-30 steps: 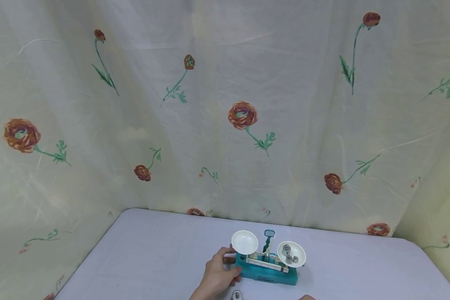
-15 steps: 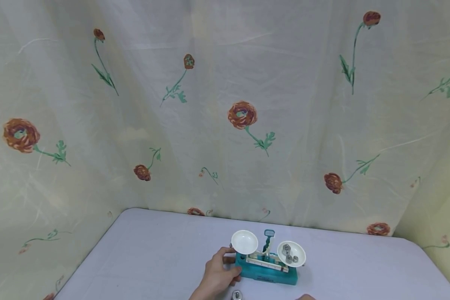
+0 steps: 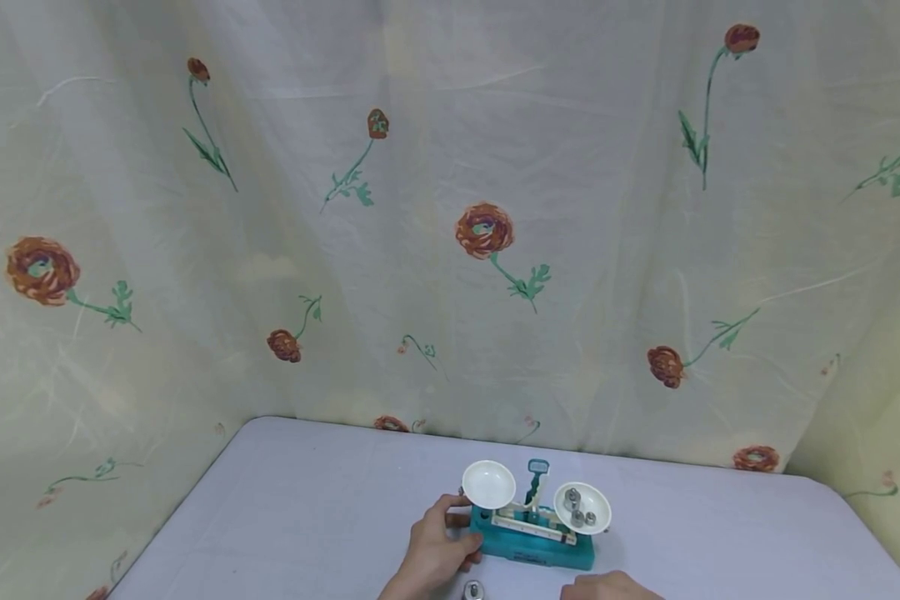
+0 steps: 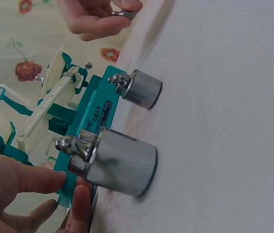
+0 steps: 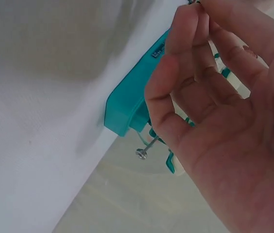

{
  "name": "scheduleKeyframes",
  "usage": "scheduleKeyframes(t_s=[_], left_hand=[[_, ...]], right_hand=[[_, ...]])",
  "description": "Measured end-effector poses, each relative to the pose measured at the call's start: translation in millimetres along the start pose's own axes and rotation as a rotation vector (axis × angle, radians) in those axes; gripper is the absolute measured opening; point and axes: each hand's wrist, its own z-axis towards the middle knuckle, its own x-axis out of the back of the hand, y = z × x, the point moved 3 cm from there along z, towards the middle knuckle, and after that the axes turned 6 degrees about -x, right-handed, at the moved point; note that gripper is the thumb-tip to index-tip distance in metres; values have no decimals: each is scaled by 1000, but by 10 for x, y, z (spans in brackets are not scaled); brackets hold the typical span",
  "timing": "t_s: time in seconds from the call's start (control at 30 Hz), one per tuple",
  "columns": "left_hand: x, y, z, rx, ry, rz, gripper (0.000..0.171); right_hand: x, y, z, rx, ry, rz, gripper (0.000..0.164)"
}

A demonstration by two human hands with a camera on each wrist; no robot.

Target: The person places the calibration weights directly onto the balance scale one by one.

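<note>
A teal balance scale (image 3: 534,548) with two white pans stands on the table. My left hand (image 3: 431,546) grips the left end of its base, thumb at the front. The left pan (image 3: 489,483) is bare; several metal weights (image 3: 573,498) sit in the right pan (image 3: 598,502). My right hand (image 3: 607,587) is in front of the scale's right end. In the left wrist view, its fingertips pinch a small metal weight (image 4: 123,14), mostly covered by the fingers. Two larger cylindrical weights, one nearer (image 4: 125,162) and one farther (image 4: 144,89), stand before the base.
The table (image 3: 307,500) has a pale cloth over it. A flower-printed curtain (image 3: 420,275) hangs behind its far edge and along both sides. An adjusting screw (image 5: 142,153) sticks out near the scale's right end in the right wrist view.
My right hand has come farther into the head view from the bottom edge, toward the scale. My left hand and the scale stay where they were.
</note>
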Motion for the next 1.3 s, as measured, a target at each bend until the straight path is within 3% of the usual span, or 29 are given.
scheduleKeyframes(t_s=[0.13, 0.27, 0.33, 0.47, 0.57, 0.67, 0.77, 0.87, 1.0, 1.3], left_hand=[[2, 2, -5, -9, 0, -1, 50], [3, 4, -6, -12, 1, 1, 50], [4, 1, -4, -9, 0, 3, 50], [6, -4, -1, -8, -2, 3, 50], [10, -8, -2, -12, 0, -1, 50], [10, -11, 0, -14, 2, -5, 50], [7, -14, 3, -12, 4, -9, 50], [1, -14, 5, -5, 6, -11, 50], [-1, -11, 1, -6, 11, -14, 50], [-6, -25, 7, -11, 17, -12, 50]], right_hand=[[-11, 187, 47, -65, -2, 185, 8], [-91, 652, 192, -4, -5, 219, 10], [-47, 725, 203, 22, 0, 195, 14], [222, 392, 69, -35, 43, 206, 12], [417, 86, -58, -26, 132, 193, 10], [542, -71, -141, 7, 252, 99, 12], [623, -110, -173, -41, 341, 22, 14], [682, -88, -177, -144, 393, -8, 14], [718, -51, -177, -214, 457, -54, 14], [741, -45, -173, -317, 516, -68, 15]])
